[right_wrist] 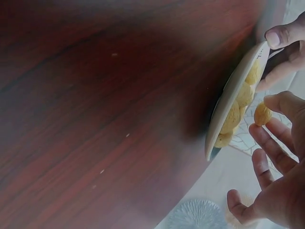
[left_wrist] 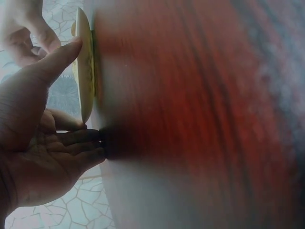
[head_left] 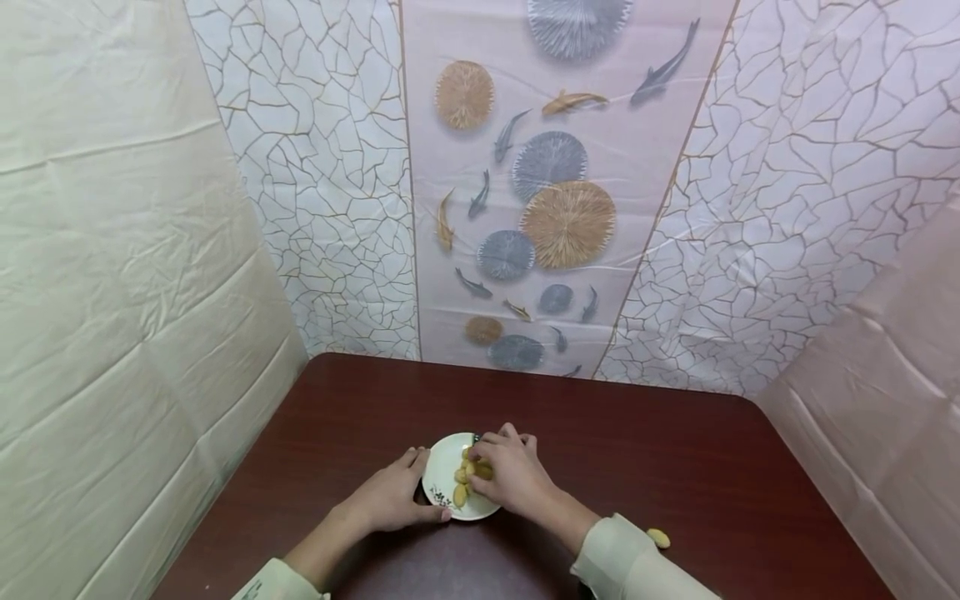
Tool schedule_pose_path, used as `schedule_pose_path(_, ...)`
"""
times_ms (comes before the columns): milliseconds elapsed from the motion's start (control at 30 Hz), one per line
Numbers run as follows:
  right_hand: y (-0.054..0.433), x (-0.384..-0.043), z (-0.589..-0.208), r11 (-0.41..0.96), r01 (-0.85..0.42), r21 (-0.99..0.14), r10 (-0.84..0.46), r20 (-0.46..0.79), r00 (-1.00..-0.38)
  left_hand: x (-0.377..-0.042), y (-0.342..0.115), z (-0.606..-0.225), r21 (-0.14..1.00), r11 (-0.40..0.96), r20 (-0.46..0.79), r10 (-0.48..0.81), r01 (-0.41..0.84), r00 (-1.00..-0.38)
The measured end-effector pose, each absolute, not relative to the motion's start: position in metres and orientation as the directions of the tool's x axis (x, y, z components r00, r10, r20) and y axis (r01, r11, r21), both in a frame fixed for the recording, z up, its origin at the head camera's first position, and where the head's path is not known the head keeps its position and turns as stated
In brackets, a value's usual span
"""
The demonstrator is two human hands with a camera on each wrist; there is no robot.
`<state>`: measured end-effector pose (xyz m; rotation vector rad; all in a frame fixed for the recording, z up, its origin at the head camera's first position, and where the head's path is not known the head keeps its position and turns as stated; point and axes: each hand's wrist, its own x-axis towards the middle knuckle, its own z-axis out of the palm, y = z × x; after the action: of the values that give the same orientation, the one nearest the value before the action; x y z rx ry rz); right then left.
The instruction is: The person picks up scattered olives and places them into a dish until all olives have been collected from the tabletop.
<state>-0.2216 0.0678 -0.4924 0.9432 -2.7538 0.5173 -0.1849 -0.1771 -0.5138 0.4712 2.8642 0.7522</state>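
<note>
A white plate (head_left: 442, 462) with a dark floral print holds a small pile of yellow oval biscuits (head_left: 460, 494). My left hand (head_left: 393, 498) holds the plate's left side, its thumb at the near rim and its fingers farther round the edge. Above the pile, my right hand (head_left: 517, 477) pinches one yellow oval biscuit (right_wrist: 262, 114) between thumb and fingertips, as the right wrist view shows. The other fingers of that hand are spread. In the left wrist view the plate (left_wrist: 85, 81) appears edge-on, low over the tabletop.
One more yellow oval biscuit (head_left: 658, 538) lies alone on the dark red wooden table (head_left: 360, 417), beside my right sleeve (head_left: 622, 554). Patterned cloth (head_left: 337, 208) hangs behind the table, and plain pale cloth (head_left: 150, 292) covers the sides.
</note>
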Motion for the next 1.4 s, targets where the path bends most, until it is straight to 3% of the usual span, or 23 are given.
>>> schedule_pose_path(933, 0.048, -0.247, -0.505, 0.768, -0.565, -0.303, -0.521, 0.218, -0.825, -0.185, -0.174, -0.512, 0.502, 0.818, -0.059, 0.358, 0.282, -0.932)
schedule_pose_path(1400, 0.058, -0.242, -0.497, 0.769, -0.577, -0.274, -0.525, 0.244, -0.815, -0.185, -0.177, -0.510, 0.511, 0.820, -0.068, 0.336, 0.257, -0.939)
